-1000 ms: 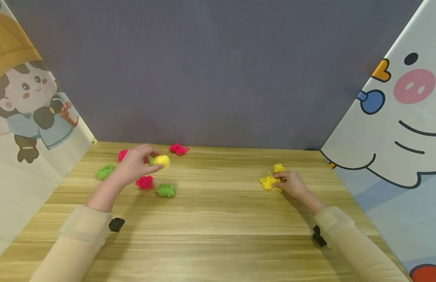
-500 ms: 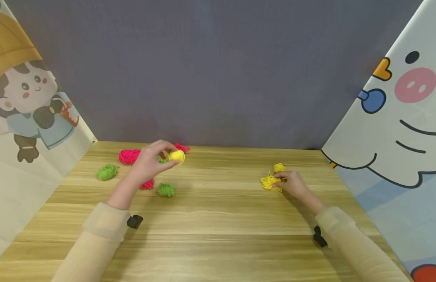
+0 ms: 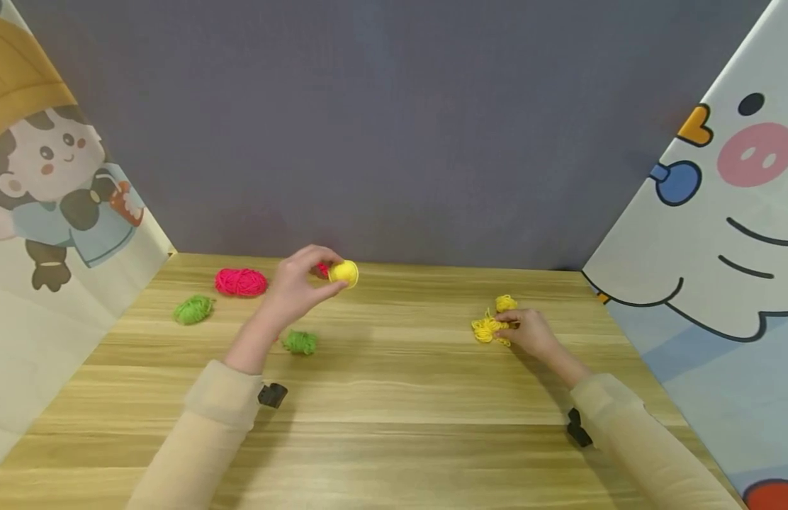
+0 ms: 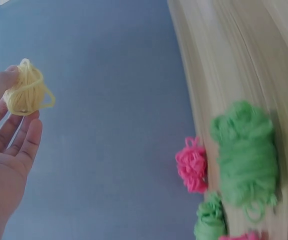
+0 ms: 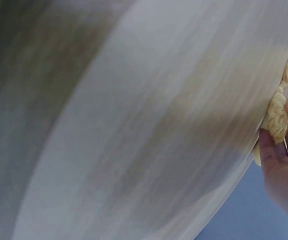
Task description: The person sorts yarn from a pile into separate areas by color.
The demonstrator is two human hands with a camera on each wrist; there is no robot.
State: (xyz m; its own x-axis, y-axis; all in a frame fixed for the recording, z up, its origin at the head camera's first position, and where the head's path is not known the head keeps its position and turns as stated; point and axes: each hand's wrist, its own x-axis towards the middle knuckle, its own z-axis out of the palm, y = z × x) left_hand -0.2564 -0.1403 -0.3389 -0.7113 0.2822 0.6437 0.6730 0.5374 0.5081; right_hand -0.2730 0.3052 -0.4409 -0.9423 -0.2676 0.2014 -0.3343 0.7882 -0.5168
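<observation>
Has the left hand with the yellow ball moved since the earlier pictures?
Yes. The left hand carried the yellow yarn ball rightward, away from the pink yarn.

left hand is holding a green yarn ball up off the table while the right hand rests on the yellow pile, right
Not quite: the yarn ball held up by the left hand is yellow, not green, as the head view shows. The right hand does rest on the yellow pile.

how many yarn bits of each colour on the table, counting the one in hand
yellow: 3 (yellow ball in the left hand; near yellow bundle and far yellow bundle at the right hand)
pink: 2 (big pink bundle; small pink bundle)
green: 2 (left green bundle; right green bundle)
total: 7 showing
</observation>
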